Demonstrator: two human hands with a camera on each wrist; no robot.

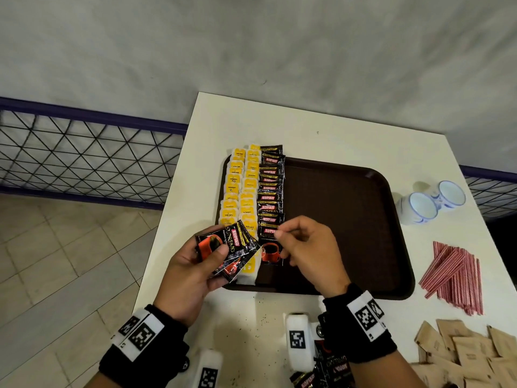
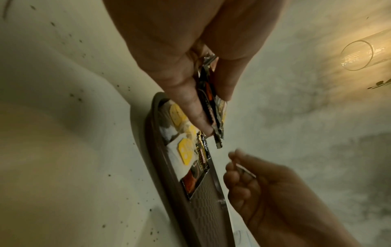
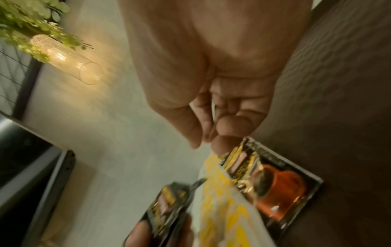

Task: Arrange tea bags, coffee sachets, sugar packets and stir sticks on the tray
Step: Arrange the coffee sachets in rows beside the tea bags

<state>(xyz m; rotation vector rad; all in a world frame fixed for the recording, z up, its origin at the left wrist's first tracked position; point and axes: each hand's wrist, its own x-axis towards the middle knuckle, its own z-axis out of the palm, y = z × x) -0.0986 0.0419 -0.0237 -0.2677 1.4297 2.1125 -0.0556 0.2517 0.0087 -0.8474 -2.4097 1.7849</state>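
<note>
A: Fingers first — what did the L hand have?
B: Left hand held a small fan of black Kopiko coffee sachets, thumb on top, fingers curled under, just over the tray's near-left corner.
A: And the R?
B: Right hand hovered above the near end of the sachet column, fingers curled in narrow, thumb and forefinger tips close together. Couldn't tell if anything was pinched between them.
A: What lay under it?
B: A column of Kopiko sachets, overlapping front to back, on the brown tray. Left of that col., two rows of yellow tea bags, touching it.
A: Rest of the tray?
B: Bare brown surface on the R half.
A: Off-tray stuff?
B: On the white tabletop: red-striped stir sticks piled right of the tray, brown sugar packets nearer, more Kopiko sachets at the near edge, two blue-and-white cups farther right.
</note>
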